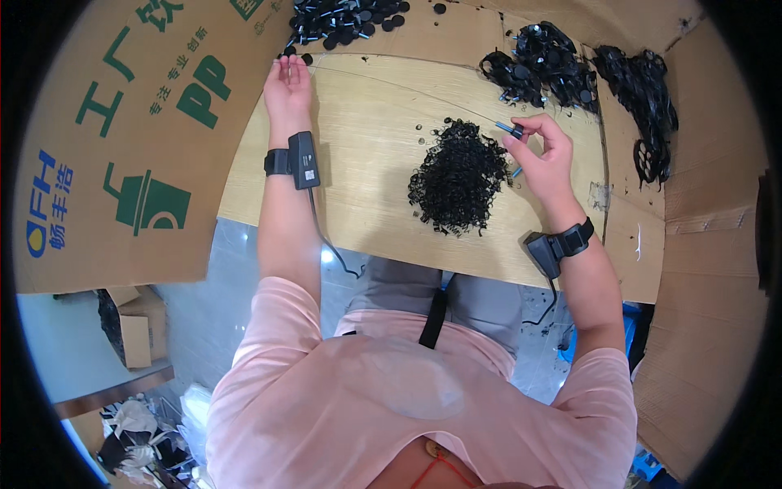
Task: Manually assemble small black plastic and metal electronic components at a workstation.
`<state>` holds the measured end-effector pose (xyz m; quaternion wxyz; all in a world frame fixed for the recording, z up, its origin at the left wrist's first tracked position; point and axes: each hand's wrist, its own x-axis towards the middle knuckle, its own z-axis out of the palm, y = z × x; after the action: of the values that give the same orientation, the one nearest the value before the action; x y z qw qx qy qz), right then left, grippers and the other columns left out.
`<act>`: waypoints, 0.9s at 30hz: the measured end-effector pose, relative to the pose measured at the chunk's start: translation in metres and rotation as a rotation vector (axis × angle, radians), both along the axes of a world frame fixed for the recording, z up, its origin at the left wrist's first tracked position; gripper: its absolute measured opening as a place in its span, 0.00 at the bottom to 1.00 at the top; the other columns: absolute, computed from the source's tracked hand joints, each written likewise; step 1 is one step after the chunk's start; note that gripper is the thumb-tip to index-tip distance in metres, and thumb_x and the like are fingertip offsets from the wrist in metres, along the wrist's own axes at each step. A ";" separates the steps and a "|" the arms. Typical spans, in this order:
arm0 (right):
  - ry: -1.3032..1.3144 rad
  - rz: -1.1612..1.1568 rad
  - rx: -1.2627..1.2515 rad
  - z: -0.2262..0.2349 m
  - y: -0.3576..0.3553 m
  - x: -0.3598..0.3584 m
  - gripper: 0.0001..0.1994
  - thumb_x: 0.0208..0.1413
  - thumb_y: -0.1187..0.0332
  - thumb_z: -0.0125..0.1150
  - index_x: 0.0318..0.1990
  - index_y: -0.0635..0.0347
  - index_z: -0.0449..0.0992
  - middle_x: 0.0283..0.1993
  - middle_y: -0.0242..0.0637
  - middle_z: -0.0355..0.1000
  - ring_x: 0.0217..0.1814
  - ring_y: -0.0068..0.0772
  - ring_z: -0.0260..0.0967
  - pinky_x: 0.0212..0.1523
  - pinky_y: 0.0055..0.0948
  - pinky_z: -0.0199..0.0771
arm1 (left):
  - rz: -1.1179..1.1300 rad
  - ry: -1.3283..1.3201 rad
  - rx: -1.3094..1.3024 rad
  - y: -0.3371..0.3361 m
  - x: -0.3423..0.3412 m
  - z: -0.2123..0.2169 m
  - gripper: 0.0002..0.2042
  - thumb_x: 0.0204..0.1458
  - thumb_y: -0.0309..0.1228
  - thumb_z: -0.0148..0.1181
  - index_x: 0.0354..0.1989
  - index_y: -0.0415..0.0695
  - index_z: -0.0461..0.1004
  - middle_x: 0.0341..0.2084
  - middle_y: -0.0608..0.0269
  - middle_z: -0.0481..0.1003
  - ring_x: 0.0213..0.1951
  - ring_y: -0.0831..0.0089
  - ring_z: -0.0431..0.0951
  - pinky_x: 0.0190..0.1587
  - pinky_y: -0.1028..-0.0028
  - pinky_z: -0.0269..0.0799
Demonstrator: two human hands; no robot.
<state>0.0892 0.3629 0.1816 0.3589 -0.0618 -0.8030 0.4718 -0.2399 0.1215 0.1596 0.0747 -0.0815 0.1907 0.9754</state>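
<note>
My left hand (291, 90) is raised at the far left of the table, fingers drawn together. A thin pale strand (399, 85) stretches from its fingertips across to my right hand (542, 151). Thumb and fingers of the right hand pinch a small black-headed bolt (516, 130) with a shiny shaft pointing left. Another shiny shaft (516, 172) shows below that hand; whether it is held I cannot tell. Beside the right hand lies a heap of small black ring-like pieces (459, 178). Black round-headed bolts (346, 20) are piled just beyond my left hand.
Two more piles stand at the far right: black-headed parts with loops (542, 65) and tangled black strips (643, 106). A printed cardboard panel (122, 155) borders the wooden table (358, 196) on the left; a cardboard wall (717, 244) rises on the right.
</note>
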 end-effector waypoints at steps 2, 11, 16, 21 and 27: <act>-0.011 0.003 0.012 -0.001 0.001 0.000 0.10 0.44 0.75 0.67 0.35 0.64 0.75 0.27 0.28 0.68 0.30 0.18 0.63 0.36 0.19 0.65 | -0.012 -0.007 0.161 0.002 0.004 0.013 0.04 0.58 0.24 0.50 0.38 0.38 0.69 0.31 0.61 0.72 0.34 0.72 0.72 0.40 0.73 0.74; -0.041 0.043 0.007 -0.017 0.004 -0.004 0.13 0.45 0.74 0.68 0.40 0.64 0.74 0.29 0.28 0.69 0.34 0.19 0.65 0.41 0.20 0.65 | -0.479 0.871 -0.580 0.069 0.140 0.067 0.03 0.52 0.23 0.58 0.34 0.44 0.75 0.23 0.67 0.74 0.17 0.86 0.62 0.20 0.85 0.58; -0.074 0.110 0.018 -0.018 0.003 -0.003 0.15 0.44 0.75 0.69 0.41 0.64 0.75 0.32 0.29 0.70 0.35 0.19 0.65 0.42 0.20 0.66 | -0.564 1.278 -0.911 0.088 0.180 0.039 0.07 0.48 0.27 0.63 0.36 0.43 0.77 0.28 0.68 0.75 0.19 0.86 0.62 0.21 0.82 0.58; -0.090 0.141 -0.001 -0.016 0.003 -0.005 0.16 0.44 0.76 0.69 0.42 0.64 0.75 0.34 0.29 0.72 0.35 0.18 0.65 0.41 0.19 0.66 | -0.350 1.602 -1.013 0.092 0.185 0.021 0.09 0.47 0.27 0.62 0.37 0.43 0.77 0.33 0.66 0.74 0.21 0.77 0.66 0.24 0.79 0.62; -0.136 0.122 0.033 -0.014 0.002 -0.004 0.15 0.43 0.74 0.70 0.41 0.63 0.76 0.31 0.27 0.71 0.33 0.17 0.65 0.38 0.18 0.67 | -0.220 1.699 -1.067 0.093 0.188 0.015 0.08 0.47 0.27 0.62 0.37 0.43 0.76 0.33 0.66 0.74 0.22 0.75 0.70 0.25 0.78 0.65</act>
<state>0.0851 0.3645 0.1672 0.2750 -0.0388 -0.8355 0.4741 -0.0522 0.2149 0.1745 -0.0426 0.6357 0.5986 0.4856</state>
